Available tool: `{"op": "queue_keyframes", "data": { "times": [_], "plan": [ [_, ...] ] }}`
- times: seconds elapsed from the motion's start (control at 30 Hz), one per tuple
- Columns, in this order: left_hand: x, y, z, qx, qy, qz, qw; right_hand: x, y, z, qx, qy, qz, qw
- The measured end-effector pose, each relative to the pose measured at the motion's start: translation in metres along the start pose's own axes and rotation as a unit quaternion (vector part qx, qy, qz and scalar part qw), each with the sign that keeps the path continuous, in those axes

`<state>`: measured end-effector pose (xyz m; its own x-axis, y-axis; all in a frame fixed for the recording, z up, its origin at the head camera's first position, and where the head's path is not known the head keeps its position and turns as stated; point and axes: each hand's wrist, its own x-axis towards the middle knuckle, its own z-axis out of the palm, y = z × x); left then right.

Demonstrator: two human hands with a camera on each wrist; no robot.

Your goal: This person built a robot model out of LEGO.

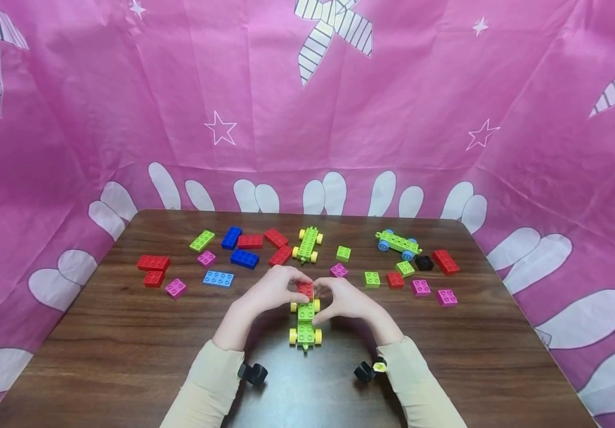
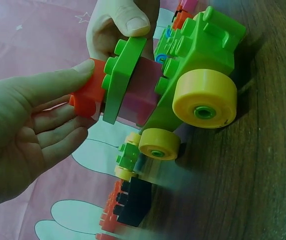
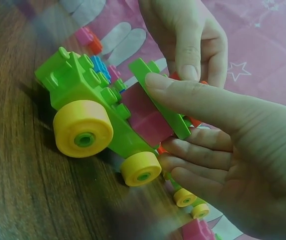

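Note:
A green toy car (image 1: 305, 324) with yellow wheels (image 2: 205, 98) stands on the brown table (image 1: 125, 333) between both hands. On its far end sits a stack: a pink brick (image 2: 141, 95), a green plate (image 2: 120, 75), and a red brick (image 1: 304, 289) on top. My left hand (image 1: 291, 284) pinches the red brick (image 2: 88, 95), thumb tip against it. My right hand (image 1: 322, 292) holds the green plate (image 3: 159, 102), with its thumb laid along the plate's edge and its fingers curled beneath. The car (image 3: 90, 107) looks tilted in the wrist views.
Loose red, blue, pink and green bricks lie across the far half of the table. A second yellow-wheeled green car (image 1: 307, 244), a blue-wheeled green car (image 1: 397, 242) and a black piece (image 1: 423, 262) lie there too. Pink patterned cloth (image 1: 393, 107) walls in the table.

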<state>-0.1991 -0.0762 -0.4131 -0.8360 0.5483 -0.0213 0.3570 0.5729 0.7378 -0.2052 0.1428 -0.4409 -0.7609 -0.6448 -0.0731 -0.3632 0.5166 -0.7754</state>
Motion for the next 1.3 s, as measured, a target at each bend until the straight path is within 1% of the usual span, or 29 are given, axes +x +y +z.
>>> {"op": "queue_keyframes", "data": {
  "times": [0.23,0.37,0.53,0.73,0.87,1.23,1.3],
  "plan": [
    [0.0008,0.0025,0.0004,0.002,0.006,-0.015,0.9999,-0.0001,-0.0012,-0.0010,0.010,0.000,0.001,1.000],
    [0.0017,0.0032,0.0004,-0.005,0.009,-0.026,0.9996,0.0003,-0.0018,-0.0015,0.012,-0.002,0.001,1.000],
    [0.0023,0.0030,0.0003,-0.010,0.010,-0.033,0.9994,0.0009,-0.0011,-0.0015,0.013,-0.002,0.001,1.000],
    [0.0022,0.0031,0.0005,-0.015,0.002,-0.034,0.9993,0.0008,-0.0008,-0.0013,0.011,-0.001,0.003,1.000],
    [0.0010,0.0054,0.0004,-0.023,-0.002,-0.044,0.9988,0.0005,-0.0011,-0.0009,0.009,-0.001,0.007,1.000],
    [0.0012,0.0092,0.0034,-0.002,0.003,-0.051,0.9987,0.0004,-0.0017,0.0001,0.005,0.000,0.011,1.000],
    [0.0016,0.0097,0.0032,0.011,0.003,-0.043,0.9990,0.0009,-0.0015,0.0006,0.002,0.001,0.007,1.000]
  ]
}}
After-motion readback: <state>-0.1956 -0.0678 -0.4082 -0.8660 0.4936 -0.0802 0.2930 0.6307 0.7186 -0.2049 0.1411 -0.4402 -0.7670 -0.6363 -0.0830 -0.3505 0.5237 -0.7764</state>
